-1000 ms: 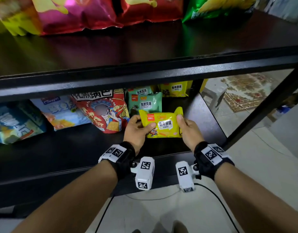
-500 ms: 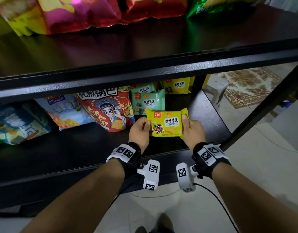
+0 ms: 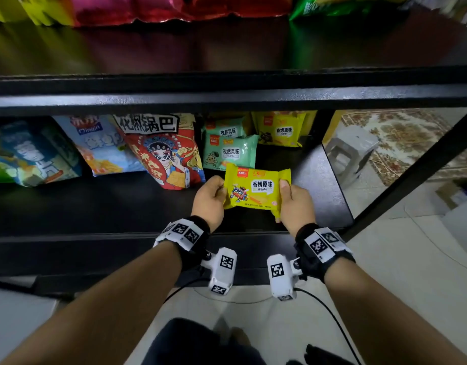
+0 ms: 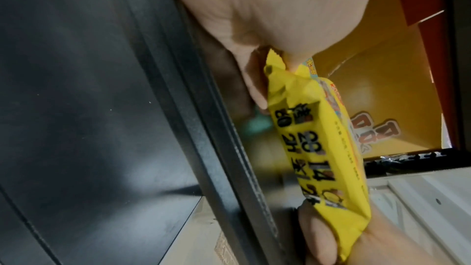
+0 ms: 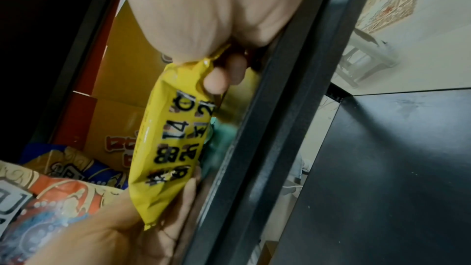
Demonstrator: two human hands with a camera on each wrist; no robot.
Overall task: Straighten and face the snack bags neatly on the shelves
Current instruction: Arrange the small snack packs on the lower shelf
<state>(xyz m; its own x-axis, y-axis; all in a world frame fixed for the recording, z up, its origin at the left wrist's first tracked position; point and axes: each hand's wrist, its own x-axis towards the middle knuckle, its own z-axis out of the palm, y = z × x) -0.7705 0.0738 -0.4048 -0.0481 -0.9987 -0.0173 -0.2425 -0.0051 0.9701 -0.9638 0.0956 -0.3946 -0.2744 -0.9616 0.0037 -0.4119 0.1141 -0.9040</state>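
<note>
I hold a small yellow snack bag (image 3: 256, 189) face up over the lower shelf (image 3: 95, 206), near its right front. My left hand (image 3: 210, 198) pinches its left end and my right hand (image 3: 294, 201) pinches its right end. The left wrist view shows the yellow snack bag (image 4: 323, 144) edge-on with printed date digits, gripped at both ends; the right wrist view shows the same yellow snack bag (image 5: 173, 134) likewise. Behind it lie two green bags (image 3: 231, 151) and another yellow bag (image 3: 279, 130). A red opera-face bag (image 3: 164, 154) leans to the left.
Blue bags (image 3: 101, 143) and a dark blue-green bag (image 3: 24, 156) lean further left on the lower shelf. The upper shelf (image 3: 227, 83) carries large red, pink and green bags at the back. A black upright post (image 3: 411, 175) bounds the right side; a grey stool (image 3: 350, 151) stands beyond.
Both hands have levelled the yellow bag and drawn it slightly toward the shelf front; its label now faces up squarely. The head view has shifted lower and closer.
</note>
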